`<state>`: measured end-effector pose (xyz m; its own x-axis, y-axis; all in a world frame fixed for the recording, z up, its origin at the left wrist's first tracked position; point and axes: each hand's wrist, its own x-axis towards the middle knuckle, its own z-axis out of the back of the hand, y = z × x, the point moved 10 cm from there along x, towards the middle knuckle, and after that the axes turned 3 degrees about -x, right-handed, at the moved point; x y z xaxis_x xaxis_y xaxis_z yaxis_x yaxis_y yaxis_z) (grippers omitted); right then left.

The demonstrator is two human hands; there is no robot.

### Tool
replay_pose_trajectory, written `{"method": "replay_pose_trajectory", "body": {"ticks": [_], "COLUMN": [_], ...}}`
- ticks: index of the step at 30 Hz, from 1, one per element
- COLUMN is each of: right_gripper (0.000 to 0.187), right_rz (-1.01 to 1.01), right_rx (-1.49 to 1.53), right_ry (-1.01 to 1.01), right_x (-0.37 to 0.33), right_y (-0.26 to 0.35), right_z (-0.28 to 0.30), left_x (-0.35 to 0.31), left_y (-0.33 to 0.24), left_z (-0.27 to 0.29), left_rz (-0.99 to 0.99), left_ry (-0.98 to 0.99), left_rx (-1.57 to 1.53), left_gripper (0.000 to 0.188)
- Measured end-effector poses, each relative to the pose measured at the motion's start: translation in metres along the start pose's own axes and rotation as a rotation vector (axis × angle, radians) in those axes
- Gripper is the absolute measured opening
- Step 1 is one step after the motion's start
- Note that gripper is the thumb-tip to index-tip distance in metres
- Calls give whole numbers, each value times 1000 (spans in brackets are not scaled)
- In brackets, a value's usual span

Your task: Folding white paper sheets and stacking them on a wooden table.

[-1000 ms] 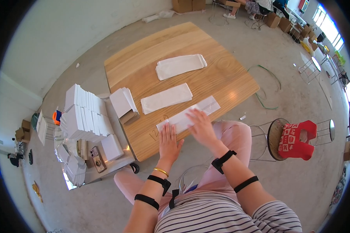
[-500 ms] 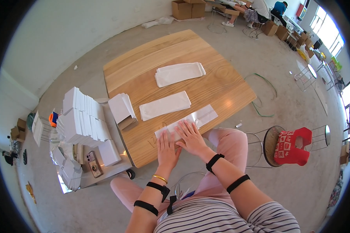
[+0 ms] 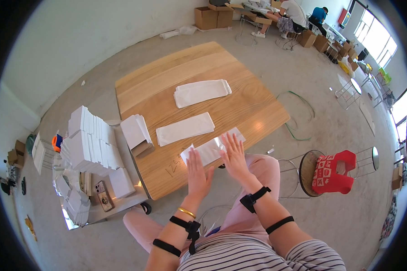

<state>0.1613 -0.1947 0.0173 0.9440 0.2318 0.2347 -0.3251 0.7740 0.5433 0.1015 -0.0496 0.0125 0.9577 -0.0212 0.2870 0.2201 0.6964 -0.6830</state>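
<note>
A long, narrow white sheet or sleeve [image 3: 208, 151] with a glossy surface lies near the front edge of the wooden table. My left hand [image 3: 198, 175] is at its left end, fingers stretched out and pointing away from me. Over its right part, my right hand [image 3: 235, 156] has its fingers straight and slightly spread. Neither hand grips anything; whether the palms touch the sheet is hard to tell. Just beyond lies a flat white pile [image 3: 185, 129], and farther back a similar white pile [image 3: 202, 93], its layers fanned at the ends.
At the table's left edge stand folded white cartons [image 3: 135, 131] with a brown inner side. A metal cart [image 3: 142, 192] on the left carries tall stacks of white boxes [image 3: 88, 140] and a phone [image 3: 104, 196]. To the right, a round stool [image 3: 306, 174] holds a red bag [image 3: 334, 171].
My hands have moved apart: the left slid off the sheet's middle to its left end, the right shifted right. More of the sheet shows between them. The whole view has shifted slightly.
</note>
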Motion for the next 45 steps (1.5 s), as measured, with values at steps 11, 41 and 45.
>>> {"method": "replay_pose_trajectory", "body": {"ticks": [11, 41, 45], "right_gripper": [54, 29, 21], "right_rz": [-64, -58, -195], "right_rx": [95, -67, -114], "right_ry": [-78, -14, -4], "right_x": [-24, 5, 21], "right_y": [-35, 0, -14], "right_z": [35, -41, -48], "left_x": [21, -25, -24], "left_y": [-2, 42, 46], "left_z": [-80, 2, -4], "left_rz": [101, -33, -48], "left_ry": [209, 197, 243], "left_rx": [275, 286, 351], "left_gripper": [83, 75, 77]}}
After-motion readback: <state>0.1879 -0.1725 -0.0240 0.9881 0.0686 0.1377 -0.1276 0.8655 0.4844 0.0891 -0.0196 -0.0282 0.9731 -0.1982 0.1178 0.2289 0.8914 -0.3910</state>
